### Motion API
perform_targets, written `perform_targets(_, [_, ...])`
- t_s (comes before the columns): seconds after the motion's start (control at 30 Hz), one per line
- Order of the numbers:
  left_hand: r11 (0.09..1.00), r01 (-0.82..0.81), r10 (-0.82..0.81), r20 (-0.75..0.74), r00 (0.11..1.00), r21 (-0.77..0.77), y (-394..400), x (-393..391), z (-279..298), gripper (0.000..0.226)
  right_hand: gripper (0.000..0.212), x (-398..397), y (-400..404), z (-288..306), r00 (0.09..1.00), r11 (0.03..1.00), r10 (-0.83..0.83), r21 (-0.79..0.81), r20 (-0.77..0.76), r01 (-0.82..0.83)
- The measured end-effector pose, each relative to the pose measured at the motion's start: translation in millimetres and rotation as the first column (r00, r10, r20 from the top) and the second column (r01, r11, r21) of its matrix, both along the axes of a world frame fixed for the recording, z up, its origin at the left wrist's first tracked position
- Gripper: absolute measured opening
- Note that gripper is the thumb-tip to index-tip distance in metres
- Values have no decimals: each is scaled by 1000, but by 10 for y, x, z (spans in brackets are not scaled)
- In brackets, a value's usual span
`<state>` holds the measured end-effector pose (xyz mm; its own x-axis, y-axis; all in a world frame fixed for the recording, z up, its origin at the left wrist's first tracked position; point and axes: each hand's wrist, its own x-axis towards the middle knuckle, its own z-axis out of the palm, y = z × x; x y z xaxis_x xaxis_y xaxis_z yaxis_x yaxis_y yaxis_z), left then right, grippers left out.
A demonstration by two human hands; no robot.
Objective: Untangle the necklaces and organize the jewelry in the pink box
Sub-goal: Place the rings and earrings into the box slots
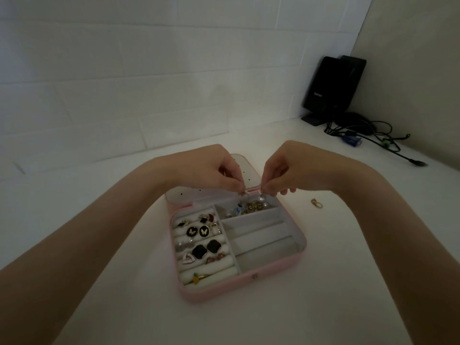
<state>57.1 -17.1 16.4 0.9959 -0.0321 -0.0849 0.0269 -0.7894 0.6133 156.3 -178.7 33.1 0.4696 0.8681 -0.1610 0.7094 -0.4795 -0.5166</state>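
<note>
From my remote seat I saw the pink box (273,266) lying open on the white tabletop (323,282), its lid (184,195) folded back toward the wall. Both hands hung over the box's far right compartment. The left hand (211,168) had its fingers (234,184) pinched on something small and pale that I could not make out, and the right hand (291,168) had its fingers (267,189) pinched on a pearl piece (261,198) just above a tangle of jewelry (249,207) in that compartment. The left half of the box held rows of rings and earrings (199,235) tucked into white rolls. A gold ring (316,202) lay on the tabletop to the right of the box, apart from it. A black speaker (331,88) and cables (373,135) sat in the far corner
</note>
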Motion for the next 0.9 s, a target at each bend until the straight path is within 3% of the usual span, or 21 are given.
perform_targets(0.13, [999, 7, -7, 3, 1000, 52, 26, -42, 14, 9, 5, -64, 44, -16, 999, 999, 3, -47, 48, -1])
perform_targets(0.3, [964, 86, -61, -107, 992, 250, -130, -43, 48, 9, 8, -113, 1, 51, 979, 984, -27, -168, 204, 62])
perform_targets(0.43, [927, 83, -27, -155, 988, 366, -220, 17, 89, 10, 25, -245, 87, -80, 954, 958, 9, -276, 301, 78])
perform_targets(0.63, [985, 40, -34, -40, 999, 169, -111, -21, 190, 10, 17, -273, 38, -46, 940, 984, -73, -132, 333, 123])
perform_targets(0.77, [986, -18, 20, -9, 1000, 164, -91, -38, 199, 11, 27, -368, 138, -107, 933, 967, -54, -213, 356, 137])
perform_targets(0.9, [983, -52, 55, -8, 998, 175, -86, -64, 182, 10, 26, -295, 178, -137, 961, 968, -70, -215, 267, 131])
